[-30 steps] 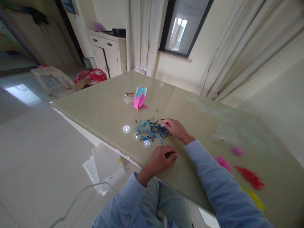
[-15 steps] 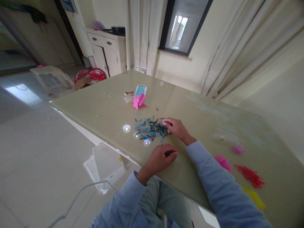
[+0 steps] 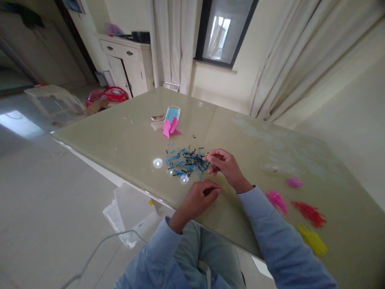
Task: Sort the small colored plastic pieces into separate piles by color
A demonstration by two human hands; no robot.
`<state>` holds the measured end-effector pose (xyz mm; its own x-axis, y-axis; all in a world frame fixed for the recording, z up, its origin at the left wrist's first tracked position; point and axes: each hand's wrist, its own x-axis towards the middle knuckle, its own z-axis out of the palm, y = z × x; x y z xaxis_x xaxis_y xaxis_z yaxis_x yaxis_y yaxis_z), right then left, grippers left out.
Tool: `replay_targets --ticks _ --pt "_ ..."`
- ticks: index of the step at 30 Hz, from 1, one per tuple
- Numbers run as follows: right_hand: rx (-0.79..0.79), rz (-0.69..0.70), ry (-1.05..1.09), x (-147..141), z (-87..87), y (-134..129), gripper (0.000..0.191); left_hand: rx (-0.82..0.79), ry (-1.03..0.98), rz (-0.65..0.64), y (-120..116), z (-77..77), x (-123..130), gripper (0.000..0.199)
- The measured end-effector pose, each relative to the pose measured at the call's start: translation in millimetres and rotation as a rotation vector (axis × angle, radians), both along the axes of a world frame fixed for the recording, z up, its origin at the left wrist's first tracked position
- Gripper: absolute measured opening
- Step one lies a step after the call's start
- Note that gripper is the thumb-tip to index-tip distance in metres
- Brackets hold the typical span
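Observation:
A loose pile of small blue and black rubber bands [image 3: 188, 162] lies spread on the table. At its right edge, my right hand [image 3: 224, 165] is closed in a pinch, with a tiny yellow rubber band [image 3: 207, 155] at the fingertips. My left hand [image 3: 198, 197] rests low over the table, just in front of the pile, its thumb and forefinger pressed together. Whatever the left fingers hold, if anything, is hidden or too small to name.
On the right lie a pink pile [image 3: 277, 202], a red pile [image 3: 311, 214], a yellow pile [image 3: 313, 240] and a smaller pink heap [image 3: 294, 182]. Beyond the bands are a pink folded paper piece [image 3: 171, 127] and a blue face mask [image 3: 172, 114]. The table edge [image 3: 120, 180] runs along the left.
My right hand has lifted slightly off the pile's right edge, and a yellow band now shows at its fingertips. My left hand stays nearly in place. The view has shifted a little.

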<state>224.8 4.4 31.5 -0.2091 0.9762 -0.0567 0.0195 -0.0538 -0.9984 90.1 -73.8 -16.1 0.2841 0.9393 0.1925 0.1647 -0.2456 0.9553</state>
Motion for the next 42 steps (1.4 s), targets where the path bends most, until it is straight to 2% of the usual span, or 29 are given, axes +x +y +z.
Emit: replay_targets --ticks 7,15,19,23,33,37,42 --pt "-0.122 -0.057 0.236 17 14.6 -41 0.036 -0.012 -0.019 0.015 1 2.4 -3 0.022" --pt "-0.065 -0.193 0.355 49 31.1 -103 0.025 -0.018 0.044 0.045 0 2.0 -8 0.023" --pt "-0.046 -0.275 0.388 62 35.5 -123 0.025 -0.028 0.070 0.044 1 1.8 -9 0.026" --pt "-0.024 -0.370 0.437 75 34.4 -135 0.024 -0.032 0.080 0.069 2 1.6 -10 0.027" --pt "-0.024 -0.550 0.456 109 16.0 -160 0.020 -0.052 0.141 0.122 0 7.2 -10 0.028" --pt "0.031 -0.643 0.329 120 13.2 -171 0.020 -0.038 0.176 0.144 0 8.2 -10 0.028" --pt "0.193 -0.976 -0.132 150 2.6 -191 0.022 -0.050 0.172 0.165 0 7.1 -9 0.028"
